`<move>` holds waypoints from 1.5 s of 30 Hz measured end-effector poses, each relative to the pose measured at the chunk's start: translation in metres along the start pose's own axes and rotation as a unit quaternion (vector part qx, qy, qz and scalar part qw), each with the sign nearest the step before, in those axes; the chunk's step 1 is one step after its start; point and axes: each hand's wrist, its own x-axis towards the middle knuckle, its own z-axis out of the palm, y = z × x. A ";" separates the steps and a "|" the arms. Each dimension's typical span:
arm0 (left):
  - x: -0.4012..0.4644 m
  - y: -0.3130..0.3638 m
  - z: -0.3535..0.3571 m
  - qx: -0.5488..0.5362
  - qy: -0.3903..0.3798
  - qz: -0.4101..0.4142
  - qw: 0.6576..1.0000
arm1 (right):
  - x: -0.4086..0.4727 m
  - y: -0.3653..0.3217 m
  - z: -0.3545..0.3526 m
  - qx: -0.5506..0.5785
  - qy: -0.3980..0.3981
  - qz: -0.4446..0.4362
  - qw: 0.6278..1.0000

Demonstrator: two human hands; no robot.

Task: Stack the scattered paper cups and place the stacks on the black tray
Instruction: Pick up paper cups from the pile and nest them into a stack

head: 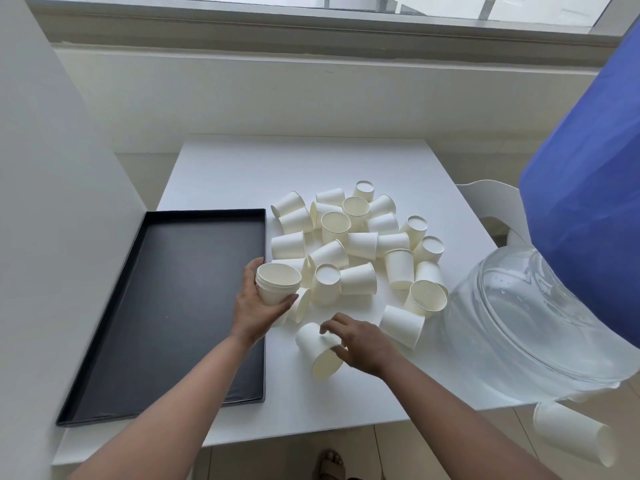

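Note:
Several cream paper cups [356, 244] lie scattered on the white table, some upright, some tipped, some upside down. My left hand [254, 306] holds a short stack of nested cups [277, 282], mouth up, just right of the black tray [180, 299], which holds nothing. My right hand [360, 341] grips a single cup [317, 351] lying on its side near the table's front, fingers around its rim end.
A large clear glass bowl [519, 323] sits at the table's right edge under a blue cloth [588, 202]. One paper cup [571, 431] lies on the floor below. A white wall panel stands to the left. A window sill runs behind.

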 end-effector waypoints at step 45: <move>-0.007 0.015 0.014 -0.063 -0.112 -0.008 0.992 | 0.064 -0.028 -0.072 0.312 0.179 0.200 0.912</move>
